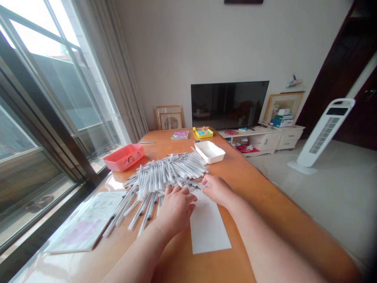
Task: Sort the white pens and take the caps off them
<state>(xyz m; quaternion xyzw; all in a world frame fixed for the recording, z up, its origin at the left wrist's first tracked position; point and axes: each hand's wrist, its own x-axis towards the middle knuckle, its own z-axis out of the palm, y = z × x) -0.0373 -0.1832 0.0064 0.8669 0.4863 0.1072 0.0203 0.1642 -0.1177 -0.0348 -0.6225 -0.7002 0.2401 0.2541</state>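
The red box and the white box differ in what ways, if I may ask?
The red box has printed pictures on its side; the white box looks plain. The red box appears bigger than the white box. Both are open-topped and stand on the table.

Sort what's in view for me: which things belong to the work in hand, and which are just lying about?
Likely in the work:
- pens, heaped by the left hand
- white paper, below the right hand

Apparently lying about:
- notebook
- yellow box
- tower fan
- pink basket and white tray: untouched, role unclear
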